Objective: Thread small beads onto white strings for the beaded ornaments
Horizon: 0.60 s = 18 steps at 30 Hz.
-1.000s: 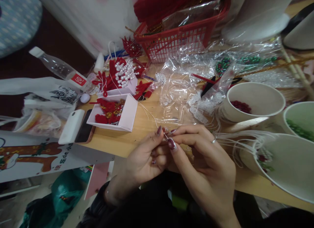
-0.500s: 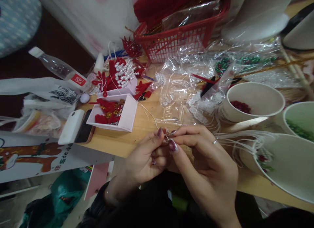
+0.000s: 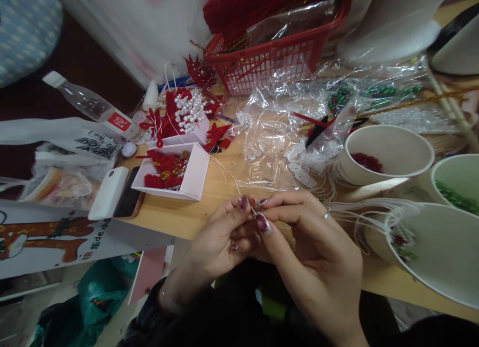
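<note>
My left hand (image 3: 224, 237) is closed, thumb and forefinger pinching a thin white cord (image 3: 237, 183). From that pinch the cord runs up across the tabletop toward the small pink box (image 3: 196, 175). Close beside it, my right hand (image 3: 310, 247) is also closed, with its thumb and fingertips pinching the short stretch of cord between the two hands. Whether a knot or a small bead sits at the fingertips is too small to make out. The pink box holds red and gold ornaments (image 3: 166, 172).
Three white cups stand at the right, one with dark red beads (image 3: 366, 162), one with green beads (image 3: 458, 197). White cords (image 3: 359, 207) spill by the near cup (image 3: 441, 252). Behind are clear plastic bags (image 3: 269, 137) and a red basket (image 3: 262, 70). Phones (image 3: 127, 195) and a bottle (image 3: 88, 102) lie left.
Both hands stay in nearly the same place. The small loop of cord between the fingertips now looks straighter, and the fingers have shifted slightly.
</note>
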{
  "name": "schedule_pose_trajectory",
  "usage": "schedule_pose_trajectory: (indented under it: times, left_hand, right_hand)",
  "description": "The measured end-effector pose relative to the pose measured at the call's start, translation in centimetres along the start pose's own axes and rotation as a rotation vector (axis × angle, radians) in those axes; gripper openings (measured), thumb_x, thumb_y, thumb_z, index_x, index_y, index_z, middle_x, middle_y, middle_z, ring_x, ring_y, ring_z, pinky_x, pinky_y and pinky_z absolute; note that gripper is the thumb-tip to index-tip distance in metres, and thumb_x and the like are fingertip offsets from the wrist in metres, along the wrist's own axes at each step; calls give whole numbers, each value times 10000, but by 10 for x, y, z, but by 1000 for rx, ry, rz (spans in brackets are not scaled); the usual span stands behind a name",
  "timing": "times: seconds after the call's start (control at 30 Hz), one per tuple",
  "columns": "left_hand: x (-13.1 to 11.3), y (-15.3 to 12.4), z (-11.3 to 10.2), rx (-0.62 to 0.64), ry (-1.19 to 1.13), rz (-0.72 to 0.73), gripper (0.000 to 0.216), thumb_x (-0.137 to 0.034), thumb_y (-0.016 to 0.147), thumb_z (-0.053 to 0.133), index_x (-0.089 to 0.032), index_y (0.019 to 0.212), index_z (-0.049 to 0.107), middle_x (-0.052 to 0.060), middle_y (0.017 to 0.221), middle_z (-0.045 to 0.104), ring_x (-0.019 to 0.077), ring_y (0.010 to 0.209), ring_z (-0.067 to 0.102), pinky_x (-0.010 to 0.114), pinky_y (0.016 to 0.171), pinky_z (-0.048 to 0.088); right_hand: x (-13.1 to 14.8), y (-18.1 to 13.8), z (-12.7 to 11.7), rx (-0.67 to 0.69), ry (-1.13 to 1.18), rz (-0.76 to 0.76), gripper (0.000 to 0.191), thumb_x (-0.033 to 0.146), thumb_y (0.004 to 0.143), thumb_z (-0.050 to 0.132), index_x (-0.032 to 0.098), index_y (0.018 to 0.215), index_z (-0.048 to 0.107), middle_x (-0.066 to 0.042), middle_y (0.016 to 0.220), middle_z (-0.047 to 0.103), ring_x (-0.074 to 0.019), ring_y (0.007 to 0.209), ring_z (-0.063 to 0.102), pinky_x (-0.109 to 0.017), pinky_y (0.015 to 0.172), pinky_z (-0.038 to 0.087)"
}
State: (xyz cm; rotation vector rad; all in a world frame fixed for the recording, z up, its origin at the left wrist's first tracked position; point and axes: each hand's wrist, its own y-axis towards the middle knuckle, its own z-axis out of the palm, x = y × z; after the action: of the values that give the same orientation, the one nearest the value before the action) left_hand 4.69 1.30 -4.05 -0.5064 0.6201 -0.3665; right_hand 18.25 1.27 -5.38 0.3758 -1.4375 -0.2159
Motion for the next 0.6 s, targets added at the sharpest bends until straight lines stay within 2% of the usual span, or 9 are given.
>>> schedule_pose_trajectory:
  times: [0.2,0.37,0.5,0.6]
  left_hand:
    - [-3,-1,2,36,-27,-65,269,-222,683,893,-109,738,655,-108,507,402,-14,375,180,60,313,238]
    - [-5,-1,3,22,-120,-111,278,-169,607,929,-100,710,680,-100,512,427,-24,379,164,67,305,203]
    - [-5,-1,4,19,-142,-113,161,-156,769,819,-91,710,685,-98,500,400,-19,365,171,70,305,200]
    - [-5,-1,4,-9,-163,-112,165,-149,862,725,-83,716,688,-85,512,413,-17,352,194,77,302,210]
  right_hand:
    - [0,1,1,-6,-18,-7,199,11,844,642,192,910,693,-27,994,649,-139,965,634,-277,842,527]
    - [-1,1,0,5,-28,-11,203,9,847,643,186,929,695,-27,1001,647,-135,961,635,-272,828,531]
    - [-3,3,1,13,-72,-31,185,17,849,647,182,921,692,-16,988,652,-115,952,633,-243,841,522]
    - [-5,5,3,10,-79,-47,179,24,858,643,185,921,688,-16,992,652,-114,954,635,-235,835,531]
